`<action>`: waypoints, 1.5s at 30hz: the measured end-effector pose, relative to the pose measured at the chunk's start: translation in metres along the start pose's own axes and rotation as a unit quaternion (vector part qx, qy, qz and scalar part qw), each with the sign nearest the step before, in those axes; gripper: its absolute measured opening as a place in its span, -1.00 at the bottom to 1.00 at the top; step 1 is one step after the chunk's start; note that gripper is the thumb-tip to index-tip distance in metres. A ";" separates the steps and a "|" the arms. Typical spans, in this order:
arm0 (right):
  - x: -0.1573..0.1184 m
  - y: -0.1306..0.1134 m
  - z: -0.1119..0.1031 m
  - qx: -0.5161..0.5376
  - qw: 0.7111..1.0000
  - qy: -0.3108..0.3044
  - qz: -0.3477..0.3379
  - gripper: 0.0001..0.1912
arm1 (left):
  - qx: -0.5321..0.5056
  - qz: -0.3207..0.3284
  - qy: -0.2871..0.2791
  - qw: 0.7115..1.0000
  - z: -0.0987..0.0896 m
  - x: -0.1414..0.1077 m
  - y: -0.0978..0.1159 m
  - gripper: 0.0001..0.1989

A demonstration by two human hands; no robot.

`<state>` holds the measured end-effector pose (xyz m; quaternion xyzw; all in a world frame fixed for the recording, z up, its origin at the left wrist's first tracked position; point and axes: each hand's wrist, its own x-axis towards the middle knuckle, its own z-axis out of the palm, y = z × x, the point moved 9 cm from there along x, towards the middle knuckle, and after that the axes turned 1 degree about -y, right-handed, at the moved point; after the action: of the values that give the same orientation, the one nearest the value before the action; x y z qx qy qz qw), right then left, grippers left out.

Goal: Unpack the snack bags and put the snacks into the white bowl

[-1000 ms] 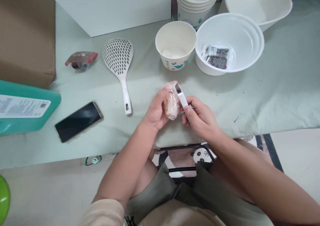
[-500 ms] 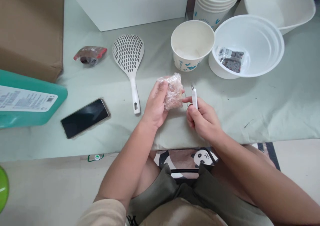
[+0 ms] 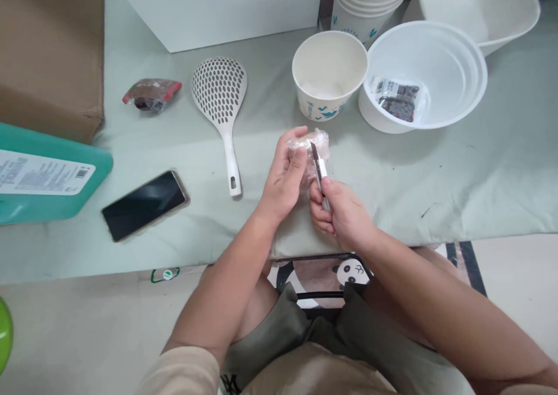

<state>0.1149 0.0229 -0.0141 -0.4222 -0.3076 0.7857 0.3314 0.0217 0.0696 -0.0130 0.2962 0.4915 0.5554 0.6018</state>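
Observation:
My left hand (image 3: 284,177) is closed around a small bundle in clear plastic wrap (image 3: 320,142), with the thumb across its front. My right hand (image 3: 342,209) grips a white utility knife (image 3: 321,169) whose blade points up and away from me. The blade lies over the wrapped bundle; whether it touches the plastic I cannot tell. Beyond the bundle stands a white paper bucket (image 3: 329,72) with blue print. To its right a white round bowl (image 3: 457,81) holds a small printed packet (image 3: 396,99).
Left of my hands lie a white slotted skimmer (image 3: 220,92), a black phone (image 3: 145,205) and a red-edged plastic packet (image 3: 152,94). A green jug (image 3: 52,203) and a cardboard box (image 3: 52,52) stand at the left. Stacked buckets (image 3: 357,20) and a rectangular tub (image 3: 505,11) are behind.
The knife has moved left and now overlaps the bundle, its blade longer in view. My left hand has shifted slightly right, and the bundle is turned. The whole view has shifted a little.

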 end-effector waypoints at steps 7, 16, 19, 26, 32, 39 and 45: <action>0.003 0.000 -0.001 -0.004 1.000 0.010 0.000 -0.38 | 0.005 0.014 -0.040 0.999 0.005 0.007 0.002 -0.57; 0.001 0.010 0.001 -0.009 0.999 0.012 0.033 -0.41 | -0.041 -0.002 -0.003 0.999 0.000 0.012 0.007 -0.60; 0.001 0.011 0.003 -0.016 0.999 0.001 0.029 -0.43 | -0.024 0.004 0.002 1.000 -0.003 0.013 0.011 -0.64; 0.001 0.013 0.008 -0.046 0.998 -0.029 0.018 -0.44 | -0.110 0.045 -0.035 0.992 0.000 0.018 0.029 -0.81; 0.001 0.012 0.009 -0.065 0.997 -0.037 0.033 -0.45 | -0.102 0.023 0.020 0.994 -0.010 0.023 0.031 -0.74; 0.004 0.014 0.013 -0.103 0.993 -0.041 0.025 -0.45 | -0.107 -0.001 0.039 0.994 -0.018 0.029 0.034 -0.64; 0.001 -0.023 -0.012 -0.395 0.915 -0.012 -0.075 -0.53 | -0.157 0.004 0.071 0.985 -0.039 0.033 0.052 -0.55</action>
<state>0.1306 0.0397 -0.0021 -0.4854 -0.6275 0.5778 0.1917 -0.0369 0.1047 0.0117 0.1599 0.4382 0.6476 0.6025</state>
